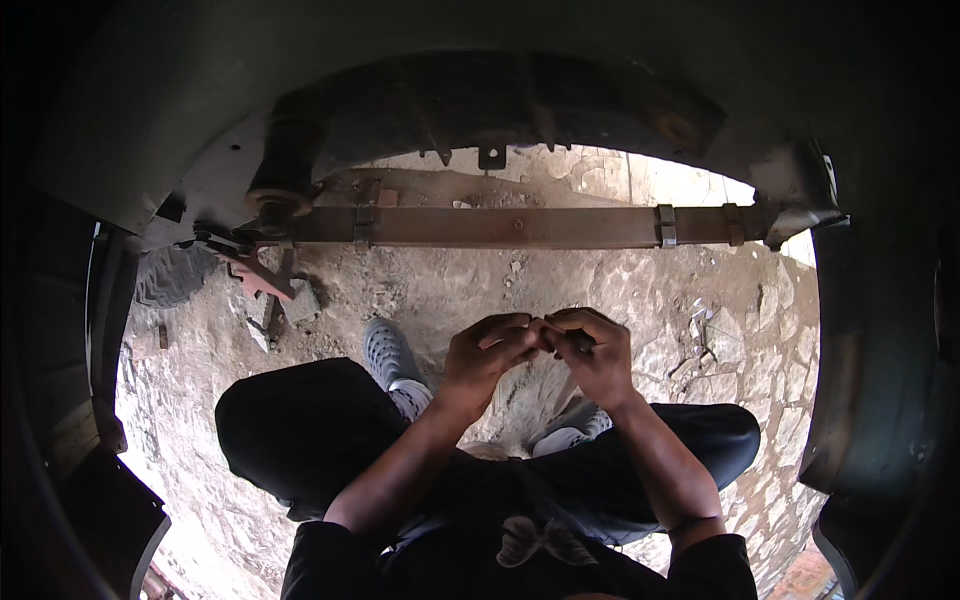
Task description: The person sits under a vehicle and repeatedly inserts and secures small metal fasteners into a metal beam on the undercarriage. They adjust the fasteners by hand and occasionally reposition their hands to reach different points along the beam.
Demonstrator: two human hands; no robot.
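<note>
"While left hand (485, 352) and right hand (600, 355) meet, what could fail?"
"The small dark piece (582, 341) at left hand's three o'clock, seemingly pinched by right fingers, may drop if these loosen. Left fingers curl; contents I cannot tell."

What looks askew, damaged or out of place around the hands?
At left, the red metal piece slants beside rough grey blocks, looking askew. Loose small bits lie strewn beyond the right hand. The long crosswise bar looks brown, perhaps rusted.
</note>
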